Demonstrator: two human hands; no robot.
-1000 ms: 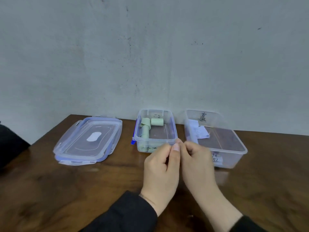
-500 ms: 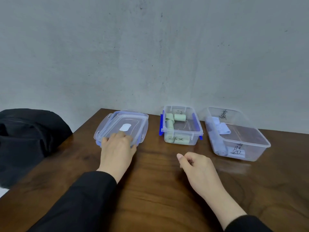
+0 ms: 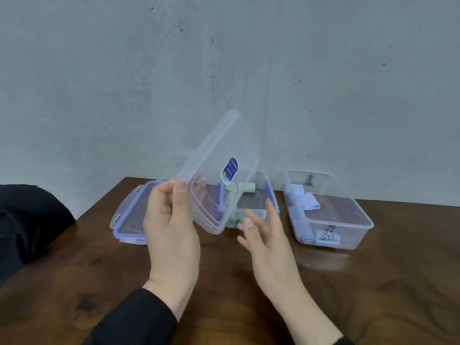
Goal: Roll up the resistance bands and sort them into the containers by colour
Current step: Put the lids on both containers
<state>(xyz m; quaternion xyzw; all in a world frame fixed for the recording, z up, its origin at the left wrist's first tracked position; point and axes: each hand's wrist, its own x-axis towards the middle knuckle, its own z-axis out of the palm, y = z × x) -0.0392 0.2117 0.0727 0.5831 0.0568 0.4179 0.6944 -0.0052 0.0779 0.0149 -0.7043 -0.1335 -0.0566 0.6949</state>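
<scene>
My left hand (image 3: 171, 220) grips a clear plastic lid (image 3: 214, 175) with a blue sticker, tilted up on edge above the table. Behind the lid stands the middle clear container (image 3: 270, 195) with blue clips, and rolled green bands (image 3: 249, 189) lie inside it. My right hand (image 3: 263, 232) hovers open just in front of that container, fingers spread, holding nothing. On the right sits a second clear container (image 3: 358, 220) with handwritten labels, holding rolled pale blue bands (image 3: 307, 202).
A second lid with blue clips (image 3: 127, 215) lies flat on the brown wooden table (image 3: 373, 282), behind my left hand. A black bag or cloth (image 3: 27, 220) sits at the left edge. A grey wall rises right behind the containers.
My left hand, which rested on the stacked lids, has lifted the top lid and tilted it up toward the middle container. My right hand has risen from the table and spread its fingers.
</scene>
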